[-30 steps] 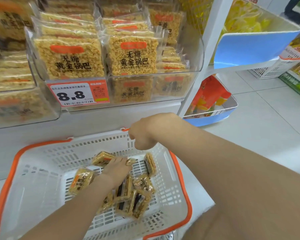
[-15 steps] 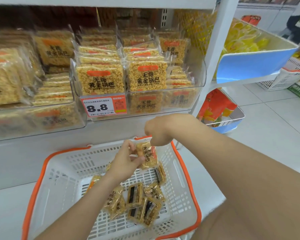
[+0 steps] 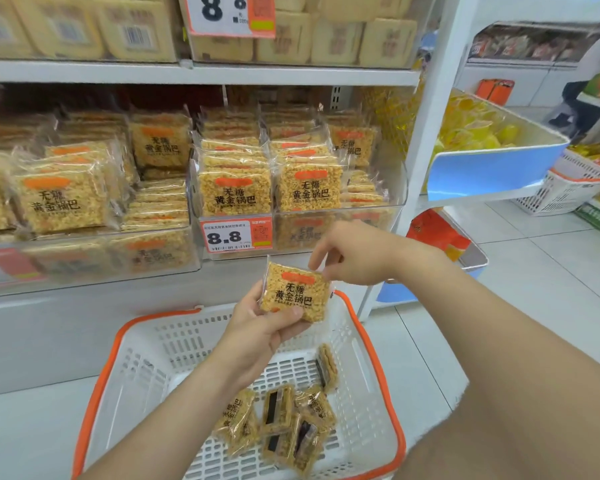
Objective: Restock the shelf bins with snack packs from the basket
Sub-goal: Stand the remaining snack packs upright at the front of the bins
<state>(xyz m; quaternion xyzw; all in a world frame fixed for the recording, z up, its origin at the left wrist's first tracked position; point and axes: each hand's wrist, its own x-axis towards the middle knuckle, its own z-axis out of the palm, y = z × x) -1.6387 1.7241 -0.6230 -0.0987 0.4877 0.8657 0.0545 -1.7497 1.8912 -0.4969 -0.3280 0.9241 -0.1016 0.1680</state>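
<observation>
A person's left hand [image 3: 257, 327] grips a snack pack [image 3: 293, 294] label-up at centre frame, fingers curled round its lower edge. The right hand [image 3: 355, 256] pinches the upper right corner, apparently to square the pack for shelving. It is held above the orange-rimmed basket [image 3: 174, 344] at lower centre, where more packs [image 3: 284, 424] lie loose. Just above it is the clear shelf bin [image 3: 368, 216] with the 8.8 price tag [image 3: 236, 236], its likely destination given the matching stock.

Glossy clear film on the snack pack [image 3: 294, 295], perforated white plastic basket [image 3: 153, 368], transparent smooth plastic shelf bin [image 3: 336, 230]
</observation>
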